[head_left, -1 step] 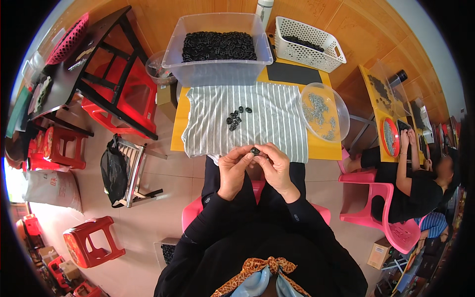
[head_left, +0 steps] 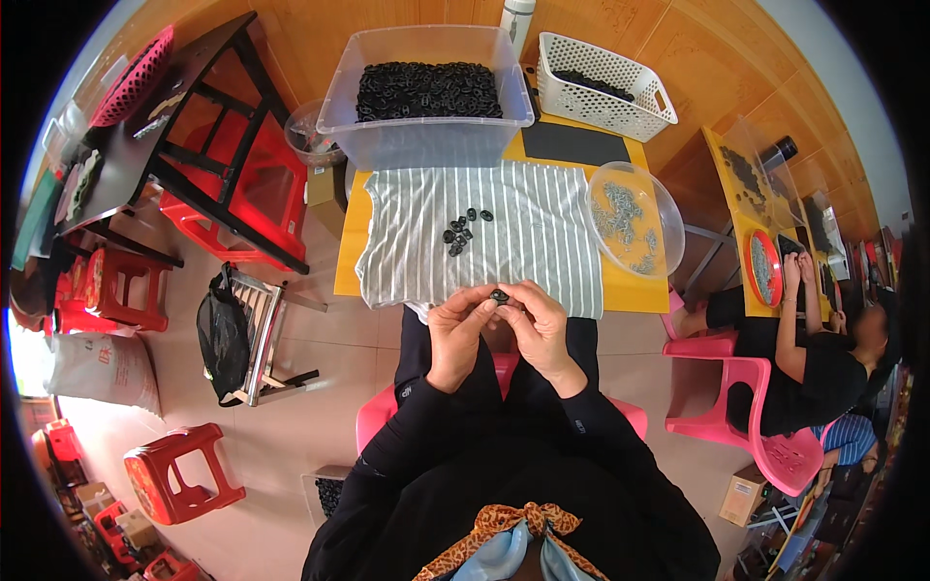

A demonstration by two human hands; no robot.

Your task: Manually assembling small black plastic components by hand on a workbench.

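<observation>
Unmoved fingers (head_left: 533, 298) hold a black piece (head_left: 499, 295) near the striped cloth's (head_left: 533, 228) edge.

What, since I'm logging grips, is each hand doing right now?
Left hand: closed, holding the small black part.
Right hand: closed, holding the same part.

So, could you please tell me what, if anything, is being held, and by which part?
A small black piece, held by its sides between the left grip and right grip; exact contact is hidden.
</observation>
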